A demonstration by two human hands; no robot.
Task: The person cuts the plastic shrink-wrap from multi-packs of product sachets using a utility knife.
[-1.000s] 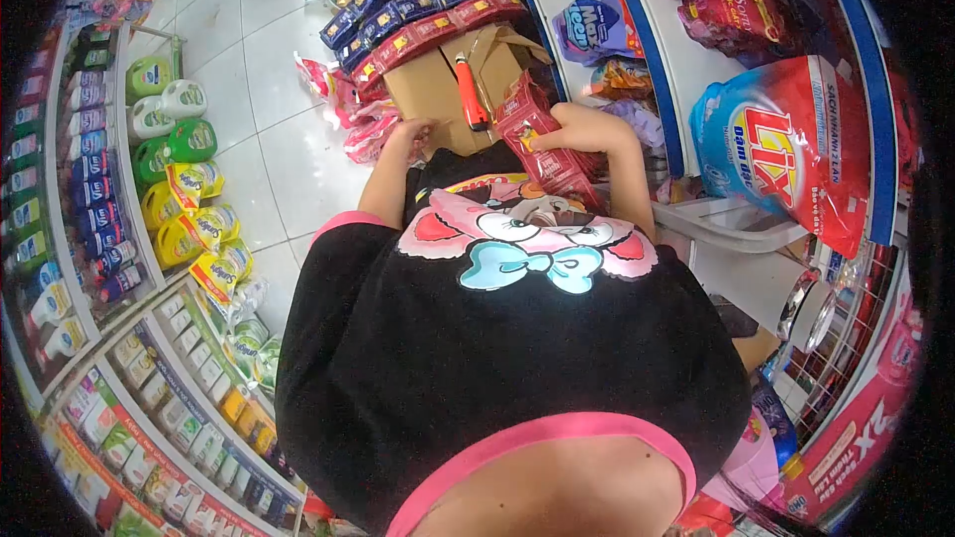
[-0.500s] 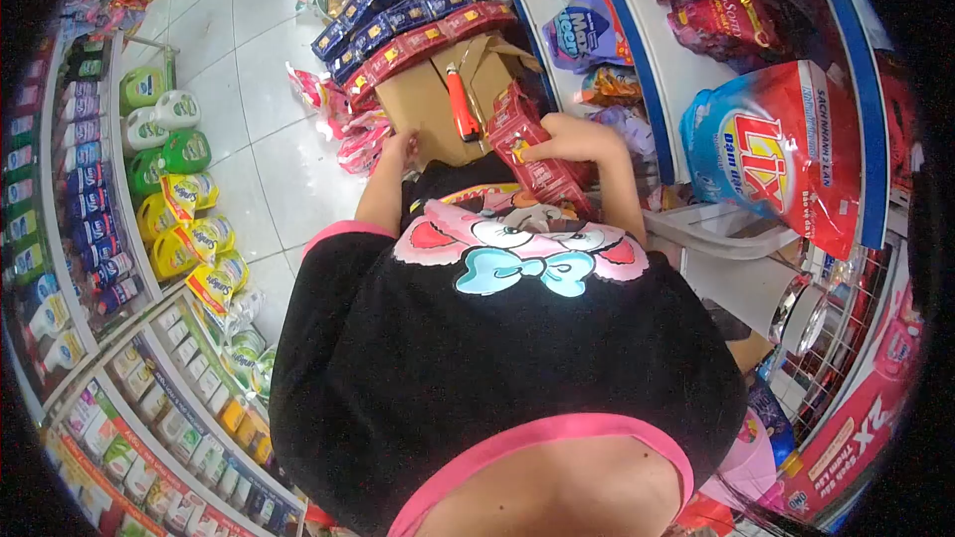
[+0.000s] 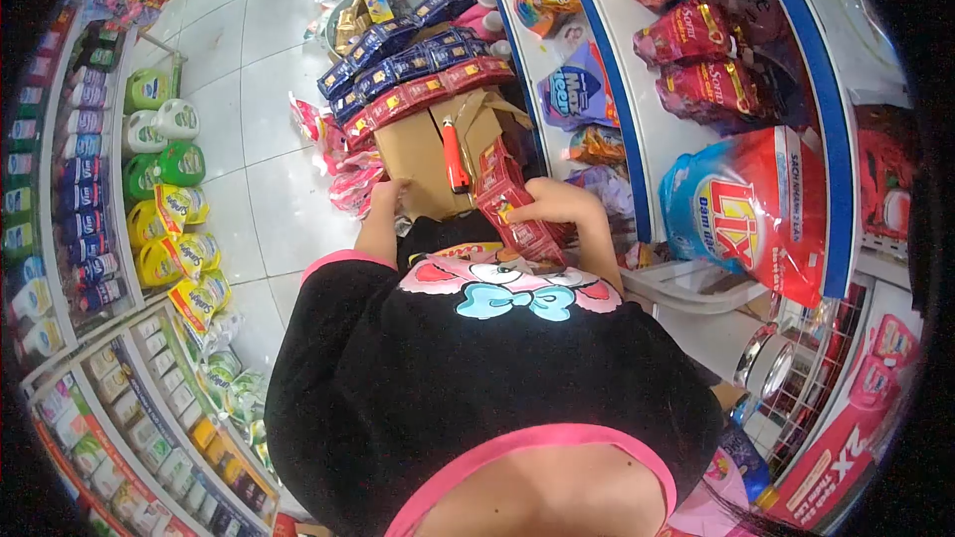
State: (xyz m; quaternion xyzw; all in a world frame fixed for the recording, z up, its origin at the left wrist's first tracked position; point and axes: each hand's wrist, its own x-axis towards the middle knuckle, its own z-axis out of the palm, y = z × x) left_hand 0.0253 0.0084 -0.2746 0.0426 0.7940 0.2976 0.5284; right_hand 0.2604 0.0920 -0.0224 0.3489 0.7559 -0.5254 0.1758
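Note:
My right hand (image 3: 557, 204) grips a red pack of small boxes (image 3: 512, 194), thumb across its top, and holds it tilted over the near right side of a cardboard box (image 3: 418, 154). At that box's near left corner is my left hand (image 3: 390, 201), its fingers closed on the edge and partly hidden. A red-handled tool (image 3: 455, 161) lies on the cardboard between both hands. Just beyond, a row of red packs (image 3: 438, 89) and rows of dark blue packs (image 3: 413, 60) are lined up. Pink plastic-wrapped packs (image 3: 350, 184) lie left of the box.
On the right are white shelves with blue edges (image 3: 622, 89), bearing pouches and a large Lix detergent bag (image 3: 746, 214). A white plastic stool-like piece (image 3: 686, 288) stands beside my right arm. Tiled floor (image 3: 284, 109) runs to the left, with bottles (image 3: 174, 164) along the far shelf.
The view has shifted, so the shelves and Lix bag appear lower. My right hand still holds the red pack, now slightly closer to my body; my left hand stays at the box corner.

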